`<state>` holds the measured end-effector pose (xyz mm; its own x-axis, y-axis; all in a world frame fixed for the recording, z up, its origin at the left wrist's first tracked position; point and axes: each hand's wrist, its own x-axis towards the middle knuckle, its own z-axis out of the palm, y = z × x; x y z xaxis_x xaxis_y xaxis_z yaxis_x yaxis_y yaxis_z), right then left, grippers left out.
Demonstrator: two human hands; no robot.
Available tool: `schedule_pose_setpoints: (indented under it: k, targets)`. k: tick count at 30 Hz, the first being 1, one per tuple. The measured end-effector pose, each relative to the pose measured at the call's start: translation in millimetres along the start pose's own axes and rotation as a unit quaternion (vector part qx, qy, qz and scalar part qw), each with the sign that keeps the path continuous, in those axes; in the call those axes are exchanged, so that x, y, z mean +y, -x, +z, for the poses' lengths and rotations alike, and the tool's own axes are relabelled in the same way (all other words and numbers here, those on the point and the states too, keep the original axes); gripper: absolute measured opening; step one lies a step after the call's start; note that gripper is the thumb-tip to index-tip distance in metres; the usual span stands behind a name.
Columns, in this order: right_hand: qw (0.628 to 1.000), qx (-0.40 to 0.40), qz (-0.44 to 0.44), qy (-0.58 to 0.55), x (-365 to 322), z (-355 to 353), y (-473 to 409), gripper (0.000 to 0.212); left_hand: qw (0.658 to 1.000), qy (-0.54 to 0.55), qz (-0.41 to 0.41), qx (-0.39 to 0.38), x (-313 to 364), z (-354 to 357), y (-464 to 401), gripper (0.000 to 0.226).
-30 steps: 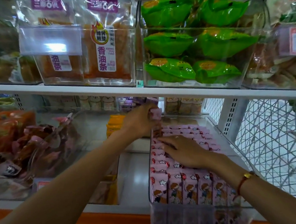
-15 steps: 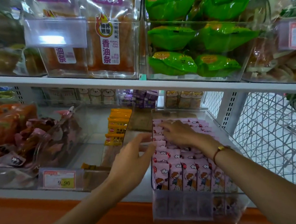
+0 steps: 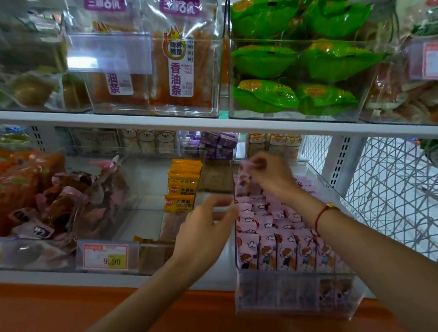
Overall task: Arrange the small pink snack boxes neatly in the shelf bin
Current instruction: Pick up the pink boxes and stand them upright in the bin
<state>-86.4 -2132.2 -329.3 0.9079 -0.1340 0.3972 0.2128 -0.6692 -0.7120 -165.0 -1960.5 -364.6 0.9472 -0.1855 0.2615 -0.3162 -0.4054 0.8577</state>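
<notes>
A clear plastic shelf bin [image 3: 297, 292] sits on the lower shelf, pulled forward over the orange ledge. It holds several rows of small pink snack boxes [image 3: 271, 251] with cartoon figures, standing upright. My left hand [image 3: 205, 231] rests against the bin's left wall with its fingers curled on the rim. My right hand [image 3: 269, 177] is over the back rows and pinches a pink snack box [image 3: 247, 167] lifted above the others.
Yellow snack packs [image 3: 182, 188] stand in the neighbouring bin to the left. A price tag [image 3: 106, 255] reading 9.90 fronts that side. The upper shelf edge [image 3: 208, 125] hangs close above the hands. A white wire mesh panel [image 3: 402, 193] closes the right side.
My left hand came back from the bin's rear to its left wall. My right hand moved from the middle rows toward the back and lifted a pink box.
</notes>
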Motion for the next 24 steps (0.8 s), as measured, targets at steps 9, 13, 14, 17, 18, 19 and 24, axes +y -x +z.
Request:
schedule_pose_setpoints:
  k: [9,13,14,17,18,19,24]
  targets:
    - [0.886,0.184,0.133,-0.403,-35.7,-54.0,89.3,0.015,0.996,0.039,0.075,0.041,25.9,-13.2,11.3,0.037]
    - [0.891,0.106,0.145,-0.417,-39.4,-51.1,123.1,0.015,0.990,-0.032,0.139,0.004,31.3,-3.3,34.9,0.049]
    - [0.893,0.095,0.153,-0.413,-39.7,-49.1,127.3,0.018,0.987,-0.049,0.150,0.010,33.4,-2.2,37.7,0.047]
    - [0.886,0.085,0.178,-0.420,-38.6,-47.5,132.1,0.022,0.985,-0.078,0.151,0.032,36.3,-1.1,40.5,0.041]
    - [0.880,0.078,0.184,-0.431,-38.2,-48.4,132.6,0.022,0.984,-0.094,0.148,0.039,36.2,-0.6,40.9,0.040]
    - [0.872,0.065,0.187,-0.447,-38.0,-49.9,133.0,0.023,0.981,-0.113,0.148,0.048,35.7,-0.4,41.2,0.040]
    - [0.865,-0.049,0.167,-0.470,-39.4,-55.1,134.7,0.019,0.967,-0.155,0.186,0.078,36.9,0.7,39.3,0.046]
